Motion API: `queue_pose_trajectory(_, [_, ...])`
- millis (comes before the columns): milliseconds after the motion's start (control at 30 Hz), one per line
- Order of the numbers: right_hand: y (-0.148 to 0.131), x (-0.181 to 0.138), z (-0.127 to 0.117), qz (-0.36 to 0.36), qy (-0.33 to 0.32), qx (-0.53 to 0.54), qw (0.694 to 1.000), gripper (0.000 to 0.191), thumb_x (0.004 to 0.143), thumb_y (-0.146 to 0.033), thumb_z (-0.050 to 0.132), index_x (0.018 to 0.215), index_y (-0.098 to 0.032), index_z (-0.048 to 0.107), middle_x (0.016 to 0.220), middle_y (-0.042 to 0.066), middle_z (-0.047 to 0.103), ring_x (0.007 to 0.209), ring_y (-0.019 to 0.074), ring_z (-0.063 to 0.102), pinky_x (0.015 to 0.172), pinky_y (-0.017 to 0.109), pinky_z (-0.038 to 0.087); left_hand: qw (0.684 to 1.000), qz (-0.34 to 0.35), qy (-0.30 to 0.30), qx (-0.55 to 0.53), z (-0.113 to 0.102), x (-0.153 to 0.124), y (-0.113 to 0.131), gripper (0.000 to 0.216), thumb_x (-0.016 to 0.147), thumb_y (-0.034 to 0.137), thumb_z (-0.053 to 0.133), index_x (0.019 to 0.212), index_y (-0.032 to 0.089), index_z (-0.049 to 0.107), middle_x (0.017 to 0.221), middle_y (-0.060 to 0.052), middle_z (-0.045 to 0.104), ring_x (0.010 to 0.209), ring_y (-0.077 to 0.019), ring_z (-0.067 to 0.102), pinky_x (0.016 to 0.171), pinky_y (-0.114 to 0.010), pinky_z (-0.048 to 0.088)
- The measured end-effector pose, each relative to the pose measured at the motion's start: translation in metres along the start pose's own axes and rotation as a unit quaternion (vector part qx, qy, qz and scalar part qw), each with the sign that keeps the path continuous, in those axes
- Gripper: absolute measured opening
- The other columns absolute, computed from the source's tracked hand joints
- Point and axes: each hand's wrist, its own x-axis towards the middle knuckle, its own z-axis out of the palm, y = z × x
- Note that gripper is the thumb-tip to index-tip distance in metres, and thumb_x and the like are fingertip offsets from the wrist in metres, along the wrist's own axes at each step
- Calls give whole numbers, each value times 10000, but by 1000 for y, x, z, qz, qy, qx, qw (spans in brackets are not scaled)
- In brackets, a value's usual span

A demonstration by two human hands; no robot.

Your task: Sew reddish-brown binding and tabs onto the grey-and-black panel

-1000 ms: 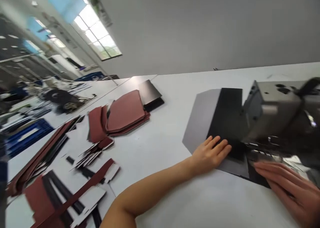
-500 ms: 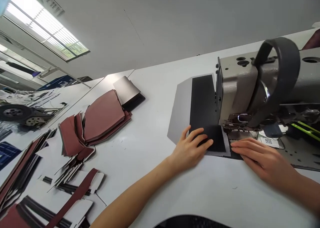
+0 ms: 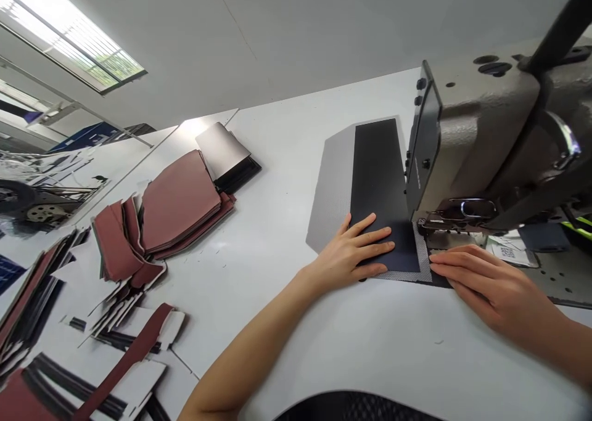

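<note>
A black rectangular panel (image 3: 377,174) lies on a larger piece of grey mesh fabric (image 3: 330,183), left of the sewing machine (image 3: 490,125). The fabric's right edge runs beneath the machine's needle area (image 3: 428,224). My left hand (image 3: 356,248) rests flat on the panel's near end, fingers spread. Beside the needle area, my right hand (image 3: 485,285) has its fingers pressed together, with the tips on the fabric's near right edge. My palm hides part of what lies under it.
Stacked maroon pieces (image 3: 180,202) sit to the left, with grey and black pieces (image 3: 226,153) behind them. Maroon and black strips (image 3: 134,347) spread over the near left. A paper label (image 3: 511,251) lies by the machine bed. Another machine's wheel (image 3: 13,199) shows at far left.
The view has shifted closer to the sewing machine, which appears larger. My left fingers have spread wider and lie flatter on the panel. My right hand stays at the fabric's edge.
</note>
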Motion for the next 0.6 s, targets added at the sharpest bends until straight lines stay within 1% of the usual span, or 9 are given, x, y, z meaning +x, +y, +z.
queue_pose_trajectory(133, [1, 1, 0, -7, -7, -5, 1000, 327, 996, -112, 497, 1262, -224, 651, 1196, 38, 692, 1096, 213, 621, 929, 364, 535, 1000, -2, 2, -9, 1, -1, 0, 452, 1032, 479, 505, 1417, 261, 595, 1549, -61, 508, 1560, -306, 261, 1275, -626, 90])
queue_pose_trajectory(267, [1, 1, 0, -14, -14, -11, 1000, 314, 999, -107, 494, 1248, -211, 654, 1201, 42, 690, 1100, 215, 613, 951, 375, 522, 1000, -1, 20, -10, 4, -2, -1, 447, 1024, 483, 524, 1398, 256, 613, 1531, -65, 532, 1551, -305, 285, 1280, -612, 91])
queue_pose_trajectory(367, [0, 2, -1, -11, -11, -8, 1000, 313, 999, -123, 503, 1243, -231, 668, 1190, 39, 697, 1086, 220, 625, 929, 382, 540, 1000, 2, 29, -8, 6, -2, -1, 439, 1029, 471, 519, 1394, 248, 616, 1525, -69, 539, 1551, -307, 284, 1281, -608, 82])
queue_pose_trajectory(467, [0, 2, -1, -13, -15, -5, 1000, 321, 995, -133, 510, 1236, -257, 683, 1183, 34, 701, 1067, 222, 636, 910, 392, 556, 1000, -3, 24, -15, 6, -1, 0, 425, 1042, 444, 502, 1410, 257, 599, 1540, -70, 520, 1549, -292, 293, 1283, -601, 65])
queue_pose_trajectory(600, [1, 2, -2, -15, -21, -14, 1000, 313, 998, -131, 508, 1234, -246, 679, 1190, 36, 700, 1071, 226, 633, 916, 399, 554, 999, -3, 21, -35, 4, 0, 0, 421, 1031, 435, 529, 1403, 253, 602, 1540, -73, 519, 1530, -278, 341, 1283, -593, 106])
